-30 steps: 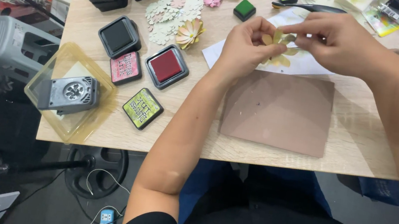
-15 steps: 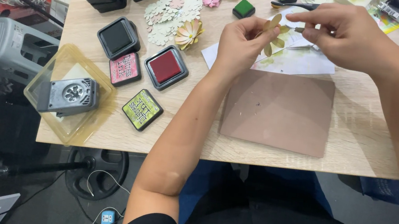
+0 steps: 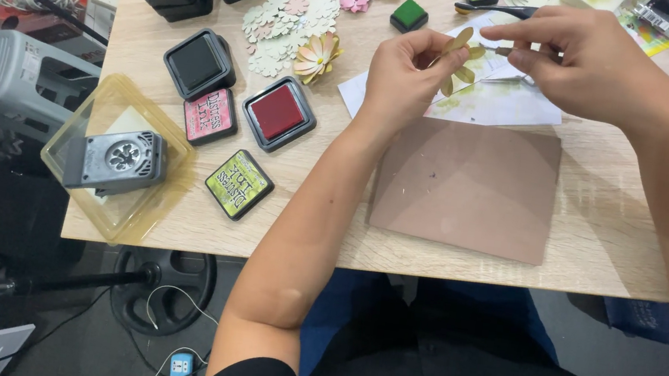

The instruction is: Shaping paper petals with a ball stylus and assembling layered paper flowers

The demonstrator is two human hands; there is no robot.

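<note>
My left hand point(image 3: 403, 75) pinches a small yellow-green paper flower point(image 3: 459, 57) above a white sheet point(image 3: 499, 105) stained with green ink. My right hand point(image 3: 583, 62) is closed beside it, fingertips pinching the flower's right edge with a small dark tip showing between them. Both hands are lifted a little off the wooden table point(image 3: 600, 225). A brown mat point(image 3: 465, 189) lies just below them.
Ink pads lie left: an open red one point(image 3: 278, 112), an open black one point(image 3: 197, 64), a pink-labelled one point(image 3: 210, 116), a green-labelled one point(image 3: 239, 184). Cut paper flowers point(image 3: 288, 24) lie behind. A grey punch point(image 3: 113, 159) sits in a clear tray at the table's left edge.
Both hands have lifted the paper flower up off the white sheet and away from the table. The view has shifted slightly.
</note>
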